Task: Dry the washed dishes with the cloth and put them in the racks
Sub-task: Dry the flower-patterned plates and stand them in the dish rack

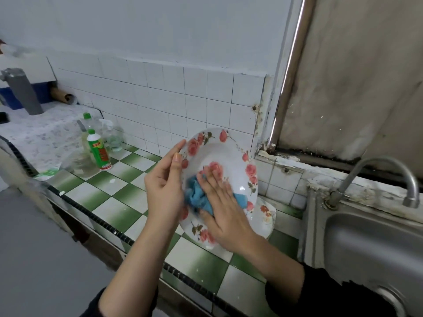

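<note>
A white plate with a red rose pattern point(225, 152) is held tilted above the tiled counter, its face toward me. My left hand point(164, 186) grips its left rim, thumb on the front. My right hand point(219, 213) presses a crumpled blue cloth point(198, 197) flat against the plate's lower middle with straight fingers. A second rose-patterned plate point(266, 218) lies on the counter behind and below the held one, mostly hidden.
The green-and-white checked counter point(109, 197) runs left. Dish-soap bottles point(99, 149) and a glass jar point(82, 163) stand at its back left. A steel sink point(370, 245) with a curved tap point(384, 177) lies to the right. No rack is in view.
</note>
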### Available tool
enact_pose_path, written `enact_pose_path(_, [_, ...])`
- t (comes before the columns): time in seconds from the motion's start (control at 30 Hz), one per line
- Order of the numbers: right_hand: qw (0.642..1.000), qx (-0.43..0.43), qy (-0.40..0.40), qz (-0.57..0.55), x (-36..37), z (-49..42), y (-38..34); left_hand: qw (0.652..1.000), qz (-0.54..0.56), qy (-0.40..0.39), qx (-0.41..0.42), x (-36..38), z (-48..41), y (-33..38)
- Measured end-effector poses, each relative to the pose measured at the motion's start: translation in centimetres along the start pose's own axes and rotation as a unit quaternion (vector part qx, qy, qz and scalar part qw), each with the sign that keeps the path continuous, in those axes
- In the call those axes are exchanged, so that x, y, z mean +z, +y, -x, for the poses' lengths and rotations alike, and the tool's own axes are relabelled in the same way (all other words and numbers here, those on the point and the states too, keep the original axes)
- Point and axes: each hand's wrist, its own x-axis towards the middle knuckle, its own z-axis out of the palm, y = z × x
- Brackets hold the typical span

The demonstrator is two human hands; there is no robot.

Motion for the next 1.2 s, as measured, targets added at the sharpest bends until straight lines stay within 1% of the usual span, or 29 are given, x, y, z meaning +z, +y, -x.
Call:
enact_pose_path(0.03, [0.998,-0.002,0.013,0.059,-0.2,0.5,1.3,1.0,0.002,0.004,-0.001,-0.4,-0.2,0.0])
enact_pose_path(0.07, [0.994,0.018,0.036,0.105,-0.5,0.9,2.6,1.0,0.005,0.005,-0.002,-0.7,-0.2,0.1])
enact_pose_path(0.1, [0.989,0.059,0.061,0.119,-1.1,1.2,3.8,1.0,0.009,0.0,-0.005,-0.8,-0.2,0.2])
enact_pose_path(0.17, [0.981,0.127,0.125,0.076,-2.8,1.3,5.2,1.0,0.02,-0.012,-0.017,-0.6,-0.1,0.2])
enact_pose_path(0.23, [0.967,0.157,0.198,0.043,-4.4,1.4,5.6,0.998,0.05,-0.013,-0.042,-0.2,-0.1,0.1])
enact_pose_path(0.3, [0.944,0.202,0.257,0.047,-6.1,1.6,5.6,0.996,0.071,-0.002,-0.062,-0.1,-0.3,-0.1])
enact_pose_path(0.37, [0.914,0.282,0.29,-0.009,-7.3,2.0,5.5,0.993,0.082,0.016,-0.083,-0.2,-0.5,-0.3])
enact_pose_path(0.4, [0.895,0.333,0.292,-0.056,-7.8,2.3,5.3,0.991,0.088,0.027,-0.094,-0.3,-0.7,-0.5])
enact_pose_path(0.43, [0.866,0.392,0.29,-0.111,-8.4,2.5,4.8,0.988,0.097,0.038,-0.11,-0.3,-0.8,-0.6])
enact_pose_path(0.5, [0.79,0.482,0.294,-0.24,-9.4,3.1,3.6,0.982,0.119,0.05,-0.139,-0.2,-1.0,-1.0])
enact_pose_path(0.53, [0.755,0.5,0.297,-0.302,-9.9,3.4,2.7,0.979,0.125,0.049,-0.151,0.0,-1.0,-1.2])
enact_pose_path(0.6, [0.691,0.503,0.299,-0.424,-10.7,4.0,1.1,0.976,0.128,0.034,-0.174,0.8,-0.7,-1.7])
enact_pose_path(0.63, [0.669,0.495,0.296,-0.47,-11.0,4.3,0.3,0.973,0.132,0.026,-0.186,1.5,-0.3,-1.9])
enact_pose_path(0.67, [0.662,0.48,0.297,-0.493,-11.2,4.8,-0.4,0.97,0.139,0.018,-0.2,2.1,0.2,-2.1])
enact_pose_path(0.7, [0.68,0.46,0.307,-0.482,-11.2,5.4,-0.6,0.966,0.146,0.011,-0.213,2.8,0.7,-2.2])
enact_pose_path(0.77, [0.725,0.435,0.336,-0.415,-11.8,6.9,-0.9,0.962,0.151,-0.004,-0.229,4.2,1.8,-2.2])
enact_pose_path(0.8, [0.741,0.426,0.345,-0.388,-12.5,7.7,-0.9,0.961,0.151,-0.012,-0.233,4.9,2.4,-2.1])
enact_pose_path(0.83, [0.754,0.413,0.351,-0.371,-13.2,8.6,-1.0,0.96,0.15,-0.023,-0.236,5.6,3.0,-1.9])
enact_pose_path(0.87, [0.758,0.405,0.362,-0.362,-14.1,9.4,-1.2,0.958,0.149,-0.035,-0.242,6.4,3.6,-1.8])
enact_pose_path(0.9, [0.759,0.399,0.371,-0.358,-15.0,10.5,-1.2,0.956,0.146,-0.047,-0.25,7.2,4.4,-1.8])
enact_pose_path(1.0, [0.728,0.395,0.419,-0.372,-18.1,13.5,-2.4,0.947,0.128,-0.081,-0.281,10.1,7.6,-1.8])
enact_pose_path(1.1, [0.718,0.409,0.451,-0.336,-22.0,17.7,-3.2,0.941,0.1,-0.119,-0.3,13.5,12.0,-1.6])
enact_pose_path(1.2, [0.7,0.441,0.478,-0.295,-26.6,22.7,-4.2,0.925,0.081,-0.187,-0.32,17.4,17.0,-0.3])
